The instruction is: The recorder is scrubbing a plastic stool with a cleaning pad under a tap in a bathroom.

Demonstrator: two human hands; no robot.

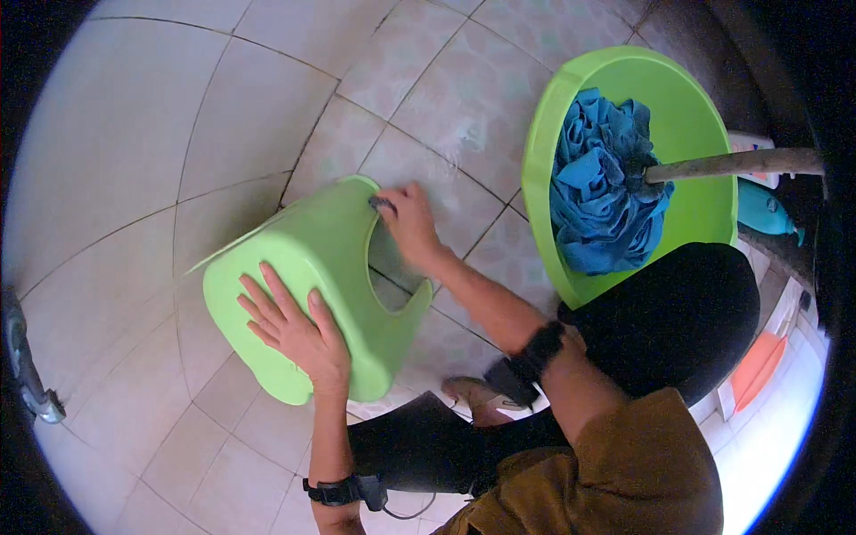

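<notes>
A light green plastic stool stands tilted on the tiles in front of me. My left hand lies flat on its seat, fingers spread. Beside the cut-out in the stool's side, my right hand is closed on a small dark grey scouring pad. The pad touches the stool's edge near its far leg. Most of the pad is hidden by my fingers.
On the right, a green basin holds crumpled blue cloth. A wooden stick reaches over its rim. Behind it are a teal bottle and a white container. A metal tap is far left. The floor tiles look wet.
</notes>
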